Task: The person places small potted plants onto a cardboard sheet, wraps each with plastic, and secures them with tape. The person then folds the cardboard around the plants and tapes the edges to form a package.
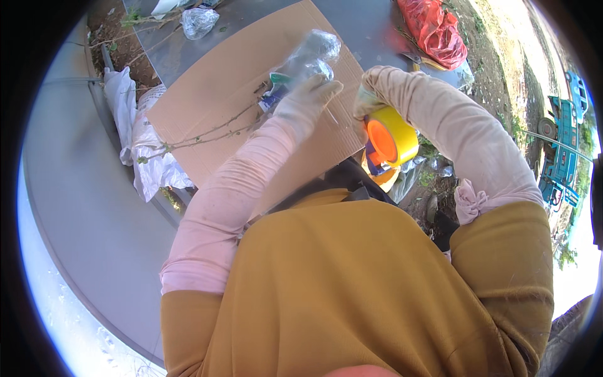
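My left hand [308, 96], in a pale glove, grips a bundle wrapped in clear plastic [318, 49]; blur hides the exact finger contact. Thin, thorny-looking plant stems [207, 134] stick out from its lower end toward the left. A green, white and blue printed piece [275, 89] shows beside the glove. At the board's right edge my gloved right hand [370, 96] holds a tape dispenser [374, 158] with a wide yellow tape roll [403, 136] on an orange hub. Under the bundle lies a corrugated cardboard sheet [212, 99].
The cardboard rests on a grey tabletop [362, 28]. Another plastic-wrapped lump [200, 22] and bare stems lie at the far left. A red plastic bag [435, 33] sits far right. White sacks [153, 141] hang beside the left edge. A blue-green vehicle [560, 141] stands farther off.
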Available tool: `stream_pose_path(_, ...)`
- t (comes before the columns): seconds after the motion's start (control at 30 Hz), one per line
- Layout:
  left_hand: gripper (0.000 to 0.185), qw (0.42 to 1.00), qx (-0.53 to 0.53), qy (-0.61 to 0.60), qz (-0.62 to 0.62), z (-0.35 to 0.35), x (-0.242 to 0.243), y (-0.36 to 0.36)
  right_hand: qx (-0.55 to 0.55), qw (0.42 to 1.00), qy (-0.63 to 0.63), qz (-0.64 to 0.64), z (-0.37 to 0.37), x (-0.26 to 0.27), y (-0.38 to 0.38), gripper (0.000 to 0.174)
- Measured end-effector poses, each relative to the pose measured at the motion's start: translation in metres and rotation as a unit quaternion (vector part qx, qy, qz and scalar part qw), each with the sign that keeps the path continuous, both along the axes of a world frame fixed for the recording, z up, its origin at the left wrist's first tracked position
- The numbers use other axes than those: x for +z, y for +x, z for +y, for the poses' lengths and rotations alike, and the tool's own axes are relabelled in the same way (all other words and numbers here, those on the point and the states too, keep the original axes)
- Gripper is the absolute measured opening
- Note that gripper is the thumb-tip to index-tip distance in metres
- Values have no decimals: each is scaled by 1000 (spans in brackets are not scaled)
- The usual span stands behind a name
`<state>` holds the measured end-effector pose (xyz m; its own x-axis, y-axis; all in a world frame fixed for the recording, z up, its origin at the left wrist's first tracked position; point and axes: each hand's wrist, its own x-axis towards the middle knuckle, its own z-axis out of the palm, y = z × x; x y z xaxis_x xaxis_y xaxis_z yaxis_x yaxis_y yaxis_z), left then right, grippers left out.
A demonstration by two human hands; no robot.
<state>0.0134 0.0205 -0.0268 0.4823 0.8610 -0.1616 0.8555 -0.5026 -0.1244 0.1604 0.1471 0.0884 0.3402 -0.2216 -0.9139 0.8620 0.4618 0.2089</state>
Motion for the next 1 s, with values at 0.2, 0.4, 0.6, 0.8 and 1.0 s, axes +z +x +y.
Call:
stream_pose_path(0.2,62,983,-23,32,181,-16,34,18,-467,665,-1,583,90,-11,168,33)
stream_pose_path(0.4,60,952,151,-9,-266,-85,33,40,-831,366,51,416,165,-81,146,40)
stream_pose_path(0.6,63,919,318,74,-222,-198,45,37,-619,477,397,482,184,-76,59,63)
stream_pose_path(0.8,83,853,521,-11,-26,-306,73,21,-106,446,535,710,85,-46,85,61)
stream_pose_path(1.0,88,870,481,-38,99,-290,49,-17,148,502,344,779,-28,-57,134,79)
